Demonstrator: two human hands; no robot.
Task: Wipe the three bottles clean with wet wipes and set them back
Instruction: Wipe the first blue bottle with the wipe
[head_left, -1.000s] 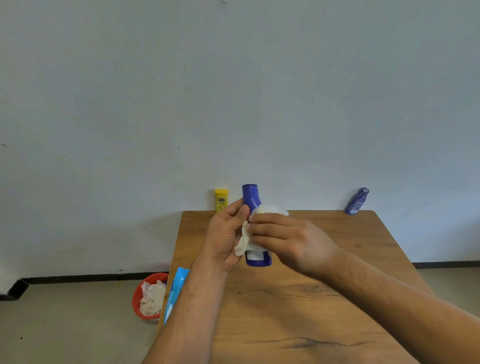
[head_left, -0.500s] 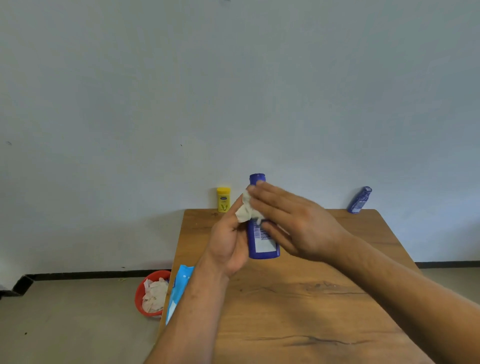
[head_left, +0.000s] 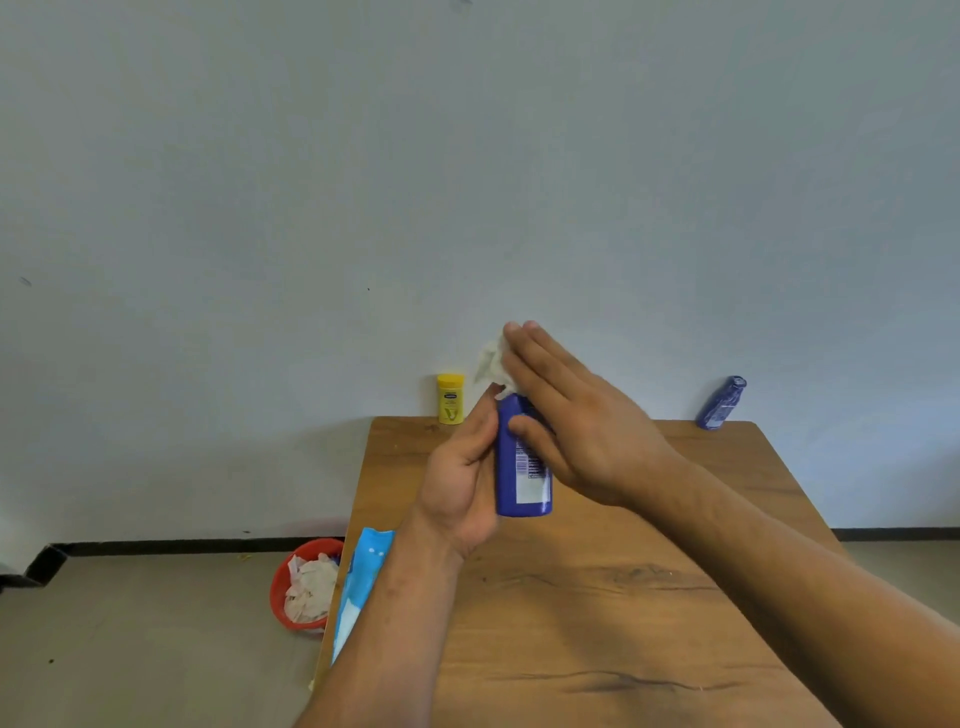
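My left hand grips a tall blue bottle upright above the wooden table, its white barcode label facing me. My right hand presses a crumpled white wet wipe over the bottle's top, which is hidden by the wipe and fingers. A small yellow bottle stands at the table's far left edge by the wall. A smaller blue bottle leans against the wall at the far right corner.
A light blue wet wipes pack lies on the table's left edge, partly behind my left forearm. On the floor to the left sits a red bowl holding used wipes. A pale wall rises right behind the table.
My right hand slid the wipe up from the bottle's middle to its top. The bottle turned so its barcode label shows, and both hands rose a little.
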